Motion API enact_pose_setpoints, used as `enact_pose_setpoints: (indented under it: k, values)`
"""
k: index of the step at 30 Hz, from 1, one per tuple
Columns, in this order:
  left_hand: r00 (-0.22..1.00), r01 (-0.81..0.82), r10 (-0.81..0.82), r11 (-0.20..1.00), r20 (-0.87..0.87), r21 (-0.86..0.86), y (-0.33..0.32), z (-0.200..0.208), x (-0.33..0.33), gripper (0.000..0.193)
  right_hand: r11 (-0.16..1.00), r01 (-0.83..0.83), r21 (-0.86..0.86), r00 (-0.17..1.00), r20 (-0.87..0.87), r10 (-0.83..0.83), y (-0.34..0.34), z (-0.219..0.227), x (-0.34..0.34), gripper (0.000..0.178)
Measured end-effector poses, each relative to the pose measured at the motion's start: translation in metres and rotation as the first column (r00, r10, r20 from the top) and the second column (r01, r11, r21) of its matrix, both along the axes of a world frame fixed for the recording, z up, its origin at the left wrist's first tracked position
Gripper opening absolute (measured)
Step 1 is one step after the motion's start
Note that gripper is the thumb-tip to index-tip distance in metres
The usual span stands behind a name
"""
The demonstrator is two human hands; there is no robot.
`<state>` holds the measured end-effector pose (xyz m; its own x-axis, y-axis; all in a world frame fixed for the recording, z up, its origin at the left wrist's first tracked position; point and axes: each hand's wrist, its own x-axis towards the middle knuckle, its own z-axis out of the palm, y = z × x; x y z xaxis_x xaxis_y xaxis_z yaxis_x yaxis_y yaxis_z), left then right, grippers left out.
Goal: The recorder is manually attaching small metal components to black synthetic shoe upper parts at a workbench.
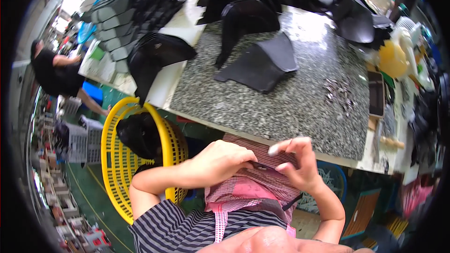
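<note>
My left hand (226, 161) is closed in a pinch over my lap, in front of the table edge. From its fingertips a thin dark strip (263, 165) runs toward the right, with a small pale spot on it; its exact kind is unclear. Just right of it, my right hand (302, 166) is curled with thumb and fingers apart, and nothing shows between them. Something white (273, 150) covers one of its fingertips. Beneath both hands lies a pink checked apron (248, 182). On the granite slab (300, 107) rest folded black sheet pieces (262, 65), and small metal parts (340, 94) are scattered at its right.
Left of me stands a yellow basket (110, 159) with black pieces inside. Stacks of black pieces (126, 14) line the table's far side. A dark tray (376, 93) and a yellow container (393, 60) are at the right. Another person (56, 70) stands far left.
</note>
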<state>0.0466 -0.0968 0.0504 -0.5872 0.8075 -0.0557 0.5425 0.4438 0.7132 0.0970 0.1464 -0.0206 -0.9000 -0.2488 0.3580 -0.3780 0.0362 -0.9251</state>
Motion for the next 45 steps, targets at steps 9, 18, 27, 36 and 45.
enact_pose_setpoints:
  k: [9, 18, 27, 36, 45]
  values:
    - [0.916, -0.395, 0.385, 0.915, -0.115, -0.086, -0.097, 0.075, -0.091, 0.017, 0.78, -0.453, 0.432, 0.89, 0.168, 0.424, -0.013, 0.001, -0.011, 0.034]
    - [0.199, -0.677, 0.181, 0.736, -0.963, -0.001, -0.138, 0.037, -0.171, 0.049, 0.862, -0.131, 0.49, 0.96, -0.154, 0.234, -0.003, -0.008, -0.02, 0.015]
    - [0.652, -0.232, 0.301, 0.953, -0.696, 0.195, 0.061, -0.047, -0.14, 0.054, 0.779, 0.347, 0.523, 0.917, -0.362, -0.166, 0.037, 0.008, -0.042, 0.012]
    - [0.651, -0.154, 0.087, 0.988, -0.754, -0.019, 0.089, -0.076, -0.152, 0.032, 0.406, 0.704, 0.582, 0.71, -0.574, -0.409, 0.125, -0.001, -0.11, 0.021]
    - [0.698, -0.183, 0.239, 0.971, -0.675, 0.154, 0.099, -0.044, -0.137, 0.032, 0.637, 0.671, 0.379, 0.741, -0.351, -0.573, 0.143, 0.0, -0.139, 0.014]
